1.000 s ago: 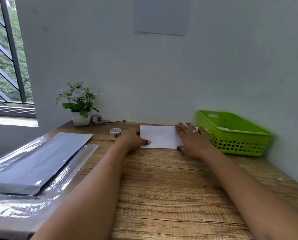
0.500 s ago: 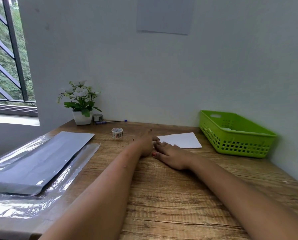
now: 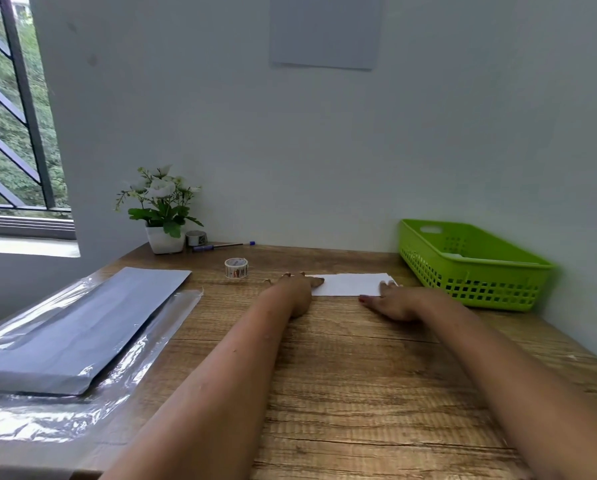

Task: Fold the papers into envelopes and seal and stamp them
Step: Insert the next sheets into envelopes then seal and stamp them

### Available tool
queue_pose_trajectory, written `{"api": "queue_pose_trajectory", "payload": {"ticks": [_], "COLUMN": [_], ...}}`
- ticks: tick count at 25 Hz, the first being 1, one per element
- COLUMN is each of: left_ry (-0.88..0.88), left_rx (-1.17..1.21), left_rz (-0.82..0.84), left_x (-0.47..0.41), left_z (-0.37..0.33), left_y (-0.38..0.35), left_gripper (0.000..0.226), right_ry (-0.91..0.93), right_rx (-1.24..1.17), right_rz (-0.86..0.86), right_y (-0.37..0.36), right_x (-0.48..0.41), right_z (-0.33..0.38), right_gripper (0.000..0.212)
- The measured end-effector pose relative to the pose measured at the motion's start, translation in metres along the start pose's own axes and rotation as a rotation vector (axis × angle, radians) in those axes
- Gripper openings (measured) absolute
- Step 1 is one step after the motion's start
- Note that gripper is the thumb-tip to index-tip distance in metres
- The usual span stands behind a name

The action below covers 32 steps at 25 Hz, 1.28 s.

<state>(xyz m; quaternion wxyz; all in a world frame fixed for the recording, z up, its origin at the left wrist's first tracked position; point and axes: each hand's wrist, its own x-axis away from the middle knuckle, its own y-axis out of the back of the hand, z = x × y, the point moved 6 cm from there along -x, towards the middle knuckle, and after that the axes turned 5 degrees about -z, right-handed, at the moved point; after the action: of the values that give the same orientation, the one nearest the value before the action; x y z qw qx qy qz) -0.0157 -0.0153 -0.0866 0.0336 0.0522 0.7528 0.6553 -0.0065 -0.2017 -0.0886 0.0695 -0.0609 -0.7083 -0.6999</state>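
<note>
Near edge of bench [image 3: 359,382]: bare wood between and beside the two forearms, open room in the middle and toward the near right corner. Left edge is taken up by a grey packet [image 3: 78,327] lying flat on a sheet of clear plastic wrap [image 3: 47,420]; the wrap reaches the near left corner and overhangs the left edge.

Mid bench: left hand [image 3: 297,291] lies flat, palm down, fingers straight, fingertips on the left end of the white paper [image 3: 350,284]. Right hand [image 3: 392,303] also flat, fingers spread and relaxed, touching the paper's near right corner. Neither hand curls round anything. The paper lies flat on the bench between the two hands, long side toward the person, past the bench's centre toward the far edge.

Tape roll [image 3: 236,267] stands just left of the left hand, apart from it. Green basket [image 3: 428,271] sits at the right edge near the far right corner, close to the paper's right end but not touching; something pale lies inside, can't tell what.

Far left corner, by the wall: plant pot [image 3: 165,241], a second tape roll [image 3: 196,238] just beside it, then a pen [image 3: 221,245] lying along the far edge.
</note>
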Motion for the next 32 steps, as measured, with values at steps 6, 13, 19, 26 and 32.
{"api": "queue_pose_trajectory", "payload": {"ticks": [6,13,19,26,32], "left_ry": [0.011,-0.026,-0.073,-0.201,-0.164], "left_rx": [0.102,0.099,0.024,0.374,1.029], "left_rz": [0.006,-0.052,-0.241,-0.695,-0.457], "left_x": [-0.001,-0.009,-0.004,0.009,0.01], "left_z": [0.007,0.01,-0.001,-0.01,-0.005], "left_y": [-0.001,-0.001,0.014,0.055,0.055], "left_gripper": [0.067,0.06,0.069,0.023,0.036], "right_ry": [-0.1,-0.114,-0.014,0.27,0.216], "right_rx": [0.0,-0.784,-1.568,-1.826,-1.647], "right_rz": [-0.294,-0.301,-0.405,-0.494,-0.343], "right_y": [0.011,0.02,0.043,0.068,0.051], "right_x": [-0.006,0.004,0.001,0.02,0.012], "right_z": [-0.003,-0.014,-0.012,-0.012,-0.008], "right_gripper": [0.067,0.047,0.051,0.071,0.092]}}
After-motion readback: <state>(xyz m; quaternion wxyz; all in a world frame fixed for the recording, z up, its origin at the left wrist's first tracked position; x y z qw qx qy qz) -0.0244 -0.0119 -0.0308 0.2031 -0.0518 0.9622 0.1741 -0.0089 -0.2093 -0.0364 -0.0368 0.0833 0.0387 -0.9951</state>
